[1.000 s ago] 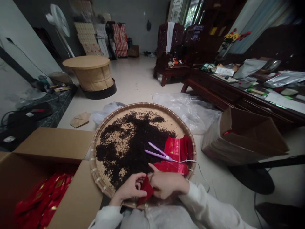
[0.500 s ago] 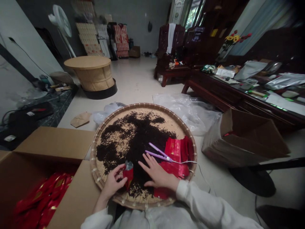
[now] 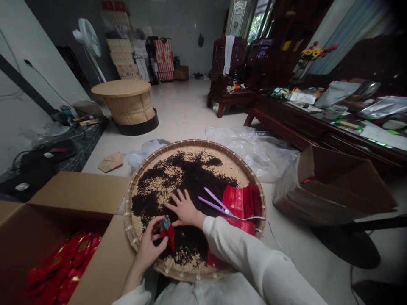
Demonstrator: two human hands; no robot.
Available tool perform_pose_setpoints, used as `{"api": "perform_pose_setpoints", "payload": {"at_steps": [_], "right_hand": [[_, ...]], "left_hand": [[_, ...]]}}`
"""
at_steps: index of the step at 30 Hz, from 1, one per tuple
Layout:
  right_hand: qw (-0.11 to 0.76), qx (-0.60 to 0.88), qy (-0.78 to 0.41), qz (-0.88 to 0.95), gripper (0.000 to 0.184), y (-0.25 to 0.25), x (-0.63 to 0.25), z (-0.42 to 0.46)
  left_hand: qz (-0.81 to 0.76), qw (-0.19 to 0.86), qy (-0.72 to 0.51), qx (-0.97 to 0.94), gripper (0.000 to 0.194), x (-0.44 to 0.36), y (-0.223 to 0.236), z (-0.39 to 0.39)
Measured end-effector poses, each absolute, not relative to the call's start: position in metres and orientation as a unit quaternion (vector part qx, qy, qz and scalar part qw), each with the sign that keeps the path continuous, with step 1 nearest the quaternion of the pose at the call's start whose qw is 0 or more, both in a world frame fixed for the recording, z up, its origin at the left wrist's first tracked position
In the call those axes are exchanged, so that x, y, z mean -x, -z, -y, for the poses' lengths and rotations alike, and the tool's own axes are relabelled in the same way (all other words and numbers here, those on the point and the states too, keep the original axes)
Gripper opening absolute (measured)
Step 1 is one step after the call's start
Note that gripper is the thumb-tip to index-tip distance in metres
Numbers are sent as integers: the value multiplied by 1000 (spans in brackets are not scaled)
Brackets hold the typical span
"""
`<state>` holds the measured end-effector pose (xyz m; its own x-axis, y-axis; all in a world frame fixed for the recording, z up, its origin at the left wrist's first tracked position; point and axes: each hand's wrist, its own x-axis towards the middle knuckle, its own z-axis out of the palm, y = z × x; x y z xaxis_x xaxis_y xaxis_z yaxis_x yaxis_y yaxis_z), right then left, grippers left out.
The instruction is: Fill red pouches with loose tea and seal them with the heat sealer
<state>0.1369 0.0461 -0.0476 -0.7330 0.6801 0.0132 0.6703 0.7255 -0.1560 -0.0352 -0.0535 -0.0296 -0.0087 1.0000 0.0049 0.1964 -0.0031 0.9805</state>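
Observation:
A round woven tray (image 3: 136,190) lies in front of me, spread with dark loose tea leaves (image 3: 187,178). My left hand (image 3: 151,245) pinches a small red pouch (image 3: 168,231) with a silvery open mouth, held upright over the near part of the tray. My right hand (image 3: 183,208) reaches across with fingers spread flat on the tea leaves just beyond the pouch. A purple tong-like sealing clip (image 3: 214,203) with a white cord rests on a stack of flat red pouches (image 3: 240,201) at the tray's right side.
An open cardboard box (image 3: 79,199) at my left holds several filled red pouches (image 3: 60,271). Another cardboard box (image 3: 333,182) lies on its side at right. Clear plastic sheeting (image 3: 254,146) lies beyond the tray. A dark wooden table (image 3: 318,127) stands at far right.
Both hands left the near rim, where they held the pouch together. My left hand now holds the pouch alone; my right hand moved forward and left onto the tea leaves.

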Motion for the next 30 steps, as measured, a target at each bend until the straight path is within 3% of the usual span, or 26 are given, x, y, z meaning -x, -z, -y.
{"api": "perform_pose_setpoints", "payload": {"at_steps": [7,10,14,19,23,26,28,30], "right_hand": [[27,221,-69,972,24,72,-117,-34],[33,226,-57,972,20,71,-124,-35],[42,217,-36,975,37,68,-135,-35],[45,195,-28,979,20,72,-141,-30],[73,217,-71,971,18,69,-147,-34],[228,309,-228,895,14,61,-153,-39],[401,396,-419,712,10,54,-157,-42],[511,433,-567,479,12,46,-161,-46]], "left_hand": [[-546,412,-404,-607,26,30,25,53],[-539,369,-376,-657,11,30,24,52],[-529,311,-330,-717,8,28,22,50],[-525,259,-304,-752,8,26,19,49],[-520,234,-291,-768,7,27,18,51],[-521,218,-293,-771,8,27,19,50],[-519,202,-301,-774,10,24,20,49],[-513,177,-312,-780,10,20,22,45]]}}
